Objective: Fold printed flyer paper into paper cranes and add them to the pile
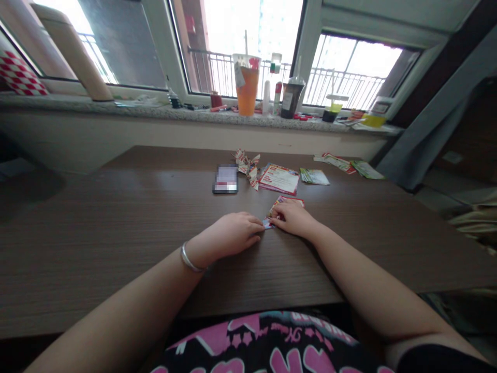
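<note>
In the head view a small piece of printed paper (267,224) lies low over the table between my two hands. My left hand (238,233), with a silver bangle at its wrist, comes from the left and has its fingertips closed on the near-left edge of that piece. On the other side my right hand (294,218) bends its fingers down and presses or pinches the same paper. Part of a colourful red-edged printed sheet (292,199) shows behind my right hand, which hides the rest. Whether the two papers are joined I cannot tell.
Behind my hands lie a phone (225,179), folded paper pieces (248,167), a stack of printed sheets (279,178) and green-white papers (314,176). More paper strips (337,162) lie far right. Drink cups (246,85) and bottles line the windowsill (155,109).
</note>
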`<state>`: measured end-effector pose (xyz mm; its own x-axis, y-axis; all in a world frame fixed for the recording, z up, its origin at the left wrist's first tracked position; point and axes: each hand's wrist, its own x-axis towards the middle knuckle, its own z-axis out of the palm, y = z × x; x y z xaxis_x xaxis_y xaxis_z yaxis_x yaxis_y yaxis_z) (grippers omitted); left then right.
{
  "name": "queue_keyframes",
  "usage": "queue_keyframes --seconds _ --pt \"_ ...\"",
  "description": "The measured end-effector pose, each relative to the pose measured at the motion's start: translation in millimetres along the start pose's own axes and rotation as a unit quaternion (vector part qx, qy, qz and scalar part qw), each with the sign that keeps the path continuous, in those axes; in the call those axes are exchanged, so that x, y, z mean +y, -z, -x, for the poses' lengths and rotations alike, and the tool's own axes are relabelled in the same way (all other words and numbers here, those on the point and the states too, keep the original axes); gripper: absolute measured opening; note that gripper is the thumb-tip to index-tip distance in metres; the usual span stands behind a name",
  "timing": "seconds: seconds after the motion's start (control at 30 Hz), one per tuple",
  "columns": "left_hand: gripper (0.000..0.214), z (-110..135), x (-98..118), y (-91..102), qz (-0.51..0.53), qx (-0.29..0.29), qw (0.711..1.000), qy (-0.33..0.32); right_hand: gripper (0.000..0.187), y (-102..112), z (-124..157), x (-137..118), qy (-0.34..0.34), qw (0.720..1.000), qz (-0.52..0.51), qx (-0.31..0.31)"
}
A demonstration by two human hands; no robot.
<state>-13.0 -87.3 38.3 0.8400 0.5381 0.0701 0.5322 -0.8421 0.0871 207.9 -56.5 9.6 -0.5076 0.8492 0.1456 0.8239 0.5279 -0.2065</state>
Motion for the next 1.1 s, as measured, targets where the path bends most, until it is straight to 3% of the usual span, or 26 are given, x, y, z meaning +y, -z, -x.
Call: queue_keyframes --seconds 0.5,0.8,1.1 --pt "0.023 -3 1 -9.3 -0.074 0.037 0.996 -0.026 0.014 2 -1 -6 0.014 1.0 0.004 0.008" --pt "0.021 -7 9 -7.3 -0.097 0.024 0.995 -0.006 0.015 1 -3 -5 0.015 1.0 0.006 0.002" --pt "0.018 0 2 -3.2 -0.081 0.012 0.997 0.004 0.014 1 -2 -5 0.003 1.0 -0.003 0.001"
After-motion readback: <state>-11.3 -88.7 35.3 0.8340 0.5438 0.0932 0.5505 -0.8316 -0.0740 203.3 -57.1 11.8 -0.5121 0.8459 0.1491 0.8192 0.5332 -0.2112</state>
